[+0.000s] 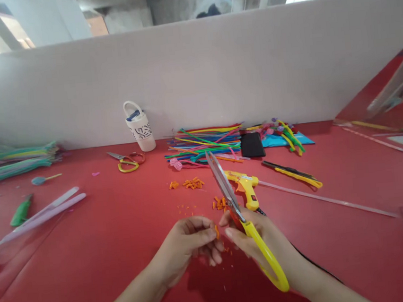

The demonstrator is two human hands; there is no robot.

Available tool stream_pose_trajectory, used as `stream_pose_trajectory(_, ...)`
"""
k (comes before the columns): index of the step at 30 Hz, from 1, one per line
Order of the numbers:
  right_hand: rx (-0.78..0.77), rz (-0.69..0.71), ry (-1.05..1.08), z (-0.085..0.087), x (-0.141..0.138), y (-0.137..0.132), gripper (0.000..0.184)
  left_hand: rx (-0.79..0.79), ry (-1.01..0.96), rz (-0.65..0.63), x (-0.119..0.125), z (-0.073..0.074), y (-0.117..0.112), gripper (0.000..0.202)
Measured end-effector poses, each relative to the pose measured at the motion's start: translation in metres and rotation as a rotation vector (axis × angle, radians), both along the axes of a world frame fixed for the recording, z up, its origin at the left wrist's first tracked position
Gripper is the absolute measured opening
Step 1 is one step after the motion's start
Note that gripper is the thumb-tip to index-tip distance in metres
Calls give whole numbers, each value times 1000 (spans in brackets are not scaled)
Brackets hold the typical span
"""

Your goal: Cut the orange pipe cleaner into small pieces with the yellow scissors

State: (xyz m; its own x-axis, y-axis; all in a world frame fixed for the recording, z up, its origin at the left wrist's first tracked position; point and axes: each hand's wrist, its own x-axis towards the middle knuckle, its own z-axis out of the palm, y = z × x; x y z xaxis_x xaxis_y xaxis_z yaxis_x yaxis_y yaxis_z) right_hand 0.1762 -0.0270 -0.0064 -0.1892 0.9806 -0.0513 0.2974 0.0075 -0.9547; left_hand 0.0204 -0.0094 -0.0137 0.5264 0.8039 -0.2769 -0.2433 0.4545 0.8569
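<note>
Between the thumb and fingers of my left hand (192,239) is a small orange piece (217,232), perhaps a cut bit of pipe cleaner. My right hand (257,236) holds scissors (266,254) with yellow handles, their blades pointing up and away from me. The right fingertips come close to the orange piece; whether they touch it I cannot tell. Just beyond the hands lies a heap of orange pieces (219,203), partly behind the scissors. Farther off are another orange heap (193,183) and a smaller orange cluster (174,185). Orange crumbs dot the red table (126,253).
A yellow glue gun (250,189) with a long clear stick lies beyond my right hand. Behind are bundled pipe cleaners (204,143), a black box (252,145) and a white cup (141,133). Other scissors (127,162) lie left; a yellow-and-black tool (292,174) lies right.
</note>
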Motion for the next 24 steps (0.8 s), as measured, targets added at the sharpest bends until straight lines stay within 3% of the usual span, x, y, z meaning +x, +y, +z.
stream_pose_trajectory(4,-118,95,111,7,0,-2,15,5,46,-108,3,0,-3,10)
stream_pose_trajectory(10,-64,2,18,10,-1,-3,13,88,98,-81,3,2,-4,9)
stream_pose_trajectory(16,-87,29,-89,1,-3,-2,9,241,295,36,6,0,-4,8)
stream_pose_trajectory(21,-14,23,-115,-3,-2,-3,14,454,520,216,-1,-1,3,28)
stream_pose_trajectory(24,-22,1,-140,-1,-1,-1,12,543,579,225,-2,0,5,12)
